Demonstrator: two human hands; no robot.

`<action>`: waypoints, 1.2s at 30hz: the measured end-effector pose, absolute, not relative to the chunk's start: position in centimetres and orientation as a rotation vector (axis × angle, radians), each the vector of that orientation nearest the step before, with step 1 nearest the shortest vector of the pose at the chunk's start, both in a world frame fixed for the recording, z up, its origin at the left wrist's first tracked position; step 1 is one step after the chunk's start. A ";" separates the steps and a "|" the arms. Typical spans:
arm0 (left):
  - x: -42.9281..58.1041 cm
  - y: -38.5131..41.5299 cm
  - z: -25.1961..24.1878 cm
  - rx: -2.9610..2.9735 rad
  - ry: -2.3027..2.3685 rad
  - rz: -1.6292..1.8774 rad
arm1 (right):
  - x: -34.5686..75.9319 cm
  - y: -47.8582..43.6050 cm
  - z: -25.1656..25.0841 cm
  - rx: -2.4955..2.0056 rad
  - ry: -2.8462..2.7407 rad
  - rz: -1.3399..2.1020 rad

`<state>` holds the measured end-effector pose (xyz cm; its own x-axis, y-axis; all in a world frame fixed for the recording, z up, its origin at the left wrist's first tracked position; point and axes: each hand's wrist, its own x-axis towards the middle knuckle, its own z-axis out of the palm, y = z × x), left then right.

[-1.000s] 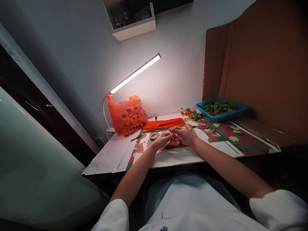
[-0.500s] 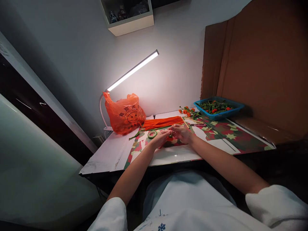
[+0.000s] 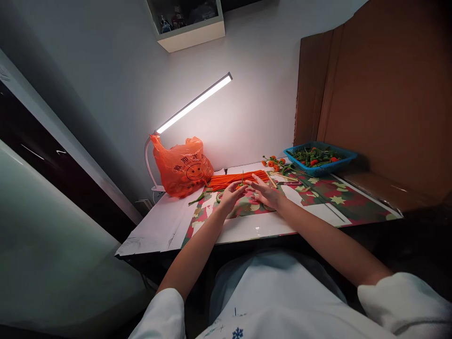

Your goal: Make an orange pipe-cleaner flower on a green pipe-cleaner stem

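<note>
head view: left hand (image 3: 230, 193) and right hand (image 3: 265, 192) meet over the bench (image 3: 254, 227), with a small orange piece with green stem (image 3: 242, 181) upright between their fingertips. left grip: clamped or merely touching, cannot tell. right grip: fingers spread apart. risk: so light a hold may let the piece tip or drop into the orange pipe-cleaner bundle (image 3: 229, 180) just behind, where the matching colour would hide it.

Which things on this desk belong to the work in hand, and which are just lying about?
In use: left hand, right hand, small orange-and-green piece between them, orange stem bundle behind.
Lying about: orange bag, blue tray, lamp, orange blossoms.
</note>
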<state>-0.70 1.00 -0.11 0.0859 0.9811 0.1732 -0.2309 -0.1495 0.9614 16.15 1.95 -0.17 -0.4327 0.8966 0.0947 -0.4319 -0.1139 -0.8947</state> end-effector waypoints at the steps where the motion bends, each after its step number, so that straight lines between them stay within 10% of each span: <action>1: -1.2 1.6 0.2 1.185 0.936 1.415 | 16.2 1.9 -0.1 -0.644 -1.153 1.734; 11: -11.1 8.1 10.9 1.303 1.154 2.141 | 15.9 1.9 0.0 -0.847 -1.019 1.696; 36: -18.7 9.2 17.5 1.260 1.551 2.192 | 15.3 1.9 -0.6 -0.901 -0.965 1.784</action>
<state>-18.70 9.17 17.53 -0.6262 0.5702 0.5318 0.3119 -0.4419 0.8411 15.34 1.85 -0.57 -0.3399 0.9236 -0.1771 -0.3574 -0.3011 -0.8841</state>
